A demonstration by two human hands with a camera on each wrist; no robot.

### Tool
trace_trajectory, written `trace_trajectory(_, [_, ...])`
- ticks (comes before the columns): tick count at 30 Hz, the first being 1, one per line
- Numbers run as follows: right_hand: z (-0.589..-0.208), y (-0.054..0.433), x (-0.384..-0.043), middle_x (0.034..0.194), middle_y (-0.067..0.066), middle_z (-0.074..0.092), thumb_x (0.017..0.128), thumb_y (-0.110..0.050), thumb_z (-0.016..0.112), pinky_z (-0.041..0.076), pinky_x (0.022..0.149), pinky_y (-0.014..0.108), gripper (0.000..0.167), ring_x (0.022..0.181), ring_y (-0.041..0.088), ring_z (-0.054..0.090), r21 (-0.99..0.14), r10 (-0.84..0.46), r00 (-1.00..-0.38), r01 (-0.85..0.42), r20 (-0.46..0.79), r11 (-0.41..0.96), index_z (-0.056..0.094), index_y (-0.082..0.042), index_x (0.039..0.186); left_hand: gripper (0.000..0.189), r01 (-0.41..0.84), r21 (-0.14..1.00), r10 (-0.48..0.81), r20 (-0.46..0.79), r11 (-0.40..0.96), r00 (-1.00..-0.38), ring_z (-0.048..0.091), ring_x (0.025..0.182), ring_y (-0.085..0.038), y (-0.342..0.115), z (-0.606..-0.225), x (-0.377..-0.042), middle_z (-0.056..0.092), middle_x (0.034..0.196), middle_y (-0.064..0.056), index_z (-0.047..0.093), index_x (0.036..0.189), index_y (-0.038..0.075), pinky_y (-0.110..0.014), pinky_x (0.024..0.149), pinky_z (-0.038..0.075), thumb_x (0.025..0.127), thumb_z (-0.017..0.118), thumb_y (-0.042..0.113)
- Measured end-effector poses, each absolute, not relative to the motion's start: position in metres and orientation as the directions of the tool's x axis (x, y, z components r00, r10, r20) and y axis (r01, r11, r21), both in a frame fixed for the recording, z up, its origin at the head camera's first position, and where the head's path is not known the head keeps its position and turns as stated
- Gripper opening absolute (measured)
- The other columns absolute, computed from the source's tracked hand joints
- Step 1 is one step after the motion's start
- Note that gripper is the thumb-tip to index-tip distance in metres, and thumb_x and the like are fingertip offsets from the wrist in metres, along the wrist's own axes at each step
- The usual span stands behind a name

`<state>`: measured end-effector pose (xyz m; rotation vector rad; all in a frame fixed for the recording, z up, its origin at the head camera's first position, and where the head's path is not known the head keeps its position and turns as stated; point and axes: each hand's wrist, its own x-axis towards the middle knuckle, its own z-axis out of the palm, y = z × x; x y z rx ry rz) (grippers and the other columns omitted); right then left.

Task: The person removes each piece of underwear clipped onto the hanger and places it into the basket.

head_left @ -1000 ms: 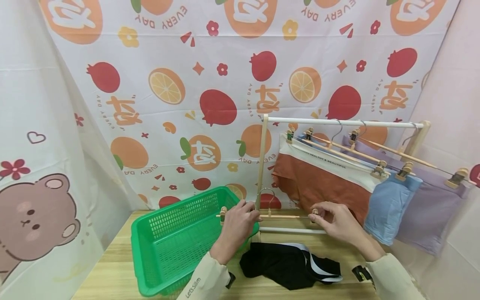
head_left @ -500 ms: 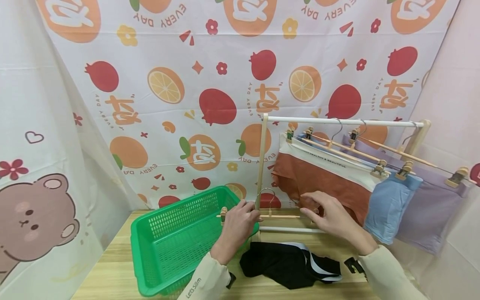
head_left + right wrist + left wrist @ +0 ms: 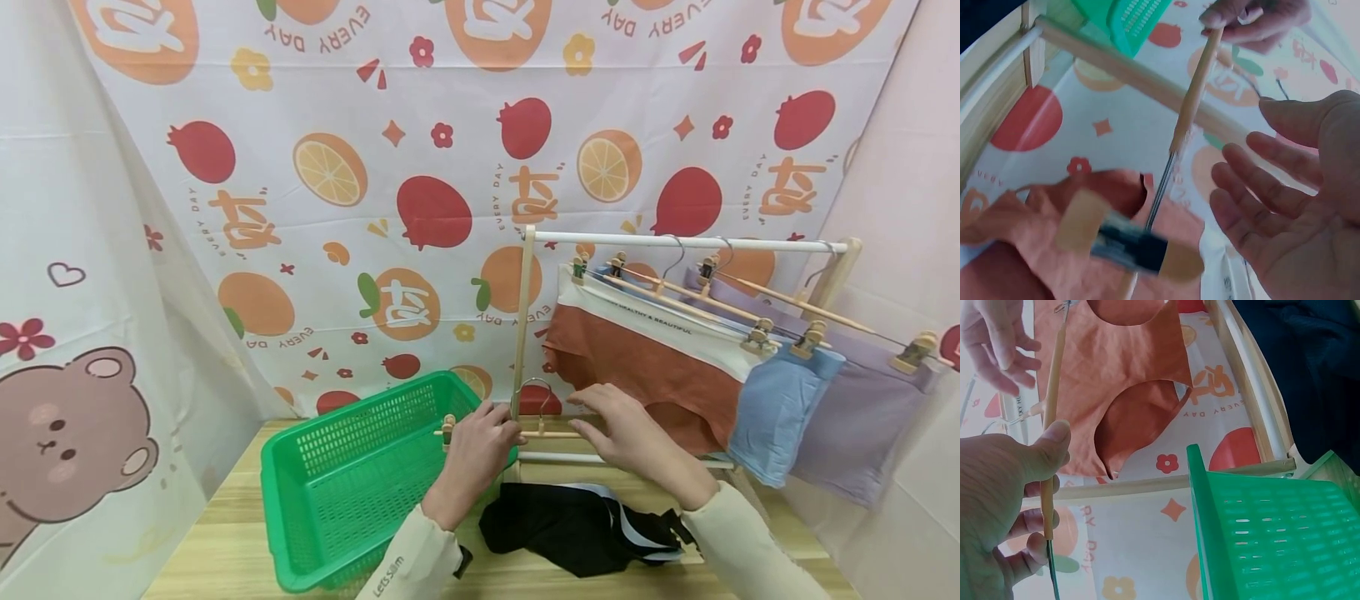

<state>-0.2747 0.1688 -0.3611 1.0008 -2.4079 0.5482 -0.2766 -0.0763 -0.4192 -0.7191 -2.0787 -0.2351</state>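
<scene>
Backdrop: printed curtain [image 3: 330,92], fruit pattern, beyond both hands.

Bench [image 3: 217,533]: wood-grained, below both hands.

Rack [image 3: 622,242]: beyond the hands, mostly on the right hand's side; its left post [image 3: 522,333] rises just past the left hand.

Basket [image 3: 268,492]: green, on the left hand's outer side.

Hung pieces, beyond and right of the right hand: rust garment [image 3: 637,358], purple garment [image 3: 855,433], blue garment [image 3: 783,417].

Black garment [image 3: 562,525]: pale-edged, flat on the bench, nearer the wearer than both hands.

Hanger [image 3: 558,434]: wooden bar, pinched between thumb and fingers of the left hand [image 3: 480,442], held above the bench. Right hand [image 3: 645,442]: fingers spread loosely beside the bar, holding nothing.

Clips: one [image 3: 447,429] past the left hand; one [image 3: 1129,247] near the right hand, blurred.

Hook [image 3: 551,396]: between the hands; contact with the post cannot be told.

Risks, judged: one-sided grip may let the bar tip; a sideways swing may snag the hook on the post or a clip on the basket.

Edges: basket rim crowds the left hand; bench's front edge out of view. Best room: above the black garment.
</scene>
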Motion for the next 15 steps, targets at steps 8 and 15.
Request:
trace_trajectory(8, [-0.372,0.150,-0.272,0.117,0.005,0.071,0.094,-0.019,0.073,0.058,0.087,0.041,0.031,0.107,0.022,0.067,-0.149,-0.600,-0.652,-0.725,0.463,0.673,0.069,-0.008,0.122,0.015,0.562,-0.116,0.408,0.806,0.819,-0.428,0.048,0.067,-0.012,-0.076,-0.417,-0.275,0.058,0.073,0.004,0.078,0.073,0.019,-0.022,0.058,0.048,0.073,0.089,0.030])
trace_trajectory(15, [-0.382,0.145,-0.277,0.108,0.005,0.073,0.094,-0.018,0.072,0.059,0.080,0.036,0.023,0.097,0.018,0.068,-0.164,-0.611,-0.663,-0.724,0.433,0.670,0.072,-0.008,0.115,0.015,0.575,-0.102,0.404,0.809,0.812,-0.428,0.050,0.068,-0.012,-0.075,-0.418,-0.274,0.060,0.074,0.004,0.078,0.074,0.018,-0.023,0.059,0.050,0.073,0.090,0.028])
